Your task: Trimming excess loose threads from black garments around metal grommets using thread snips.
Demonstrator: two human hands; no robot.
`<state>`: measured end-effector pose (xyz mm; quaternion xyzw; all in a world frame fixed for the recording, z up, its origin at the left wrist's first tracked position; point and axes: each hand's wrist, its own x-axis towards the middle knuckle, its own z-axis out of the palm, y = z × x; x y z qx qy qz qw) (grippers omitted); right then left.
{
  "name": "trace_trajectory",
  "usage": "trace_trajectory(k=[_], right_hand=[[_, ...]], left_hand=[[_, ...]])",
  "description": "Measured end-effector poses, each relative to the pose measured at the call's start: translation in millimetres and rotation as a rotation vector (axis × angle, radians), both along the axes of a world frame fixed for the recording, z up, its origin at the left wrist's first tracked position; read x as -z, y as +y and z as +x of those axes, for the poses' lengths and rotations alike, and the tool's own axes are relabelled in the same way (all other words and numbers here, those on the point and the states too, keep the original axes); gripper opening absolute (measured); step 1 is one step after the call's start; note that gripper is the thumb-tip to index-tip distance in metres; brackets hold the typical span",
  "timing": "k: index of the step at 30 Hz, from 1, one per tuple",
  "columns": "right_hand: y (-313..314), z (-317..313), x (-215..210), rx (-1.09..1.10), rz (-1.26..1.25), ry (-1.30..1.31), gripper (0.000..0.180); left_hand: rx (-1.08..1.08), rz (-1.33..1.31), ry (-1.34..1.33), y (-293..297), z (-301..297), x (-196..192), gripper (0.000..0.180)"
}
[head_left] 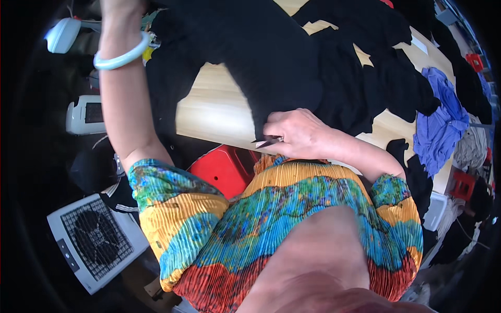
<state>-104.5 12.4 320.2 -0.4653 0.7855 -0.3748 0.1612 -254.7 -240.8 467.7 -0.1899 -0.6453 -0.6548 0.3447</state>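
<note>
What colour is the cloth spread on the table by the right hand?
The cloth is black; the head view shows it best.

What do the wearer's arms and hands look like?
Short pleated sleeves, left sleeve and right sleeve, patterned in green, yellow and blue. Pale mint bangle around the left forearm; none on the right forearm. Right hand ungloved; can't tell whether it wears a ring. Left hand out of frame.

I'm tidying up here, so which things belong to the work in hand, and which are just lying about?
Apparently in use:
slim, dark, pointed tool, in the right hand
black cloth pieces
pale wood-grain tabletop beneath them

Apparently just lying about:
crumpled blue-violet cloth
red plastic stool
pale boxy appliance with dark grille
</note>
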Motion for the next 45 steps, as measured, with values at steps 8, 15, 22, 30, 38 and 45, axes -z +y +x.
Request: trace_trajectory(k=[8, 15, 22, 30, 38, 45], right_hand=[[-23.5, -17.4, -5.3, 0.457, -0.164, -0.990, 0.037], [-40.7, -43.2, 16.9, 0.636, -0.587, -1.276, 0.032], [-37.0, -32.5, -22.0, 0.585, -0.712, -1.197, 0.030], [-28.0, 4.8, -77.4, 0.626, -0.773, -1.280, 0.035], [4.0, 5.3, -69.0, 0.615, -0.638, -0.947, 0.036], [49.0, -21.0, 0.2, 0.757, -0.403, -0.665, 0.029]], left_hand=[[0.148, -0.276, -0.658, 17.1, 23.2, 191.4, 0.031], [0.047, 0.015, -0.537, 98.5, 170.8, 248.6, 0.056], [-0.033, -0.147, -0.244, 83.6, 157.9, 217.9, 0.056], [-0.245, -0.445, 0.050, 87.5, 159.8, 168.8, 0.052], [1.032, 0.657, -0.920, 67.8, 173.5, 135.9, 0.043], [1.021, 0.812, -1.194, 100.4, 168.3, 188.2, 0.034]])
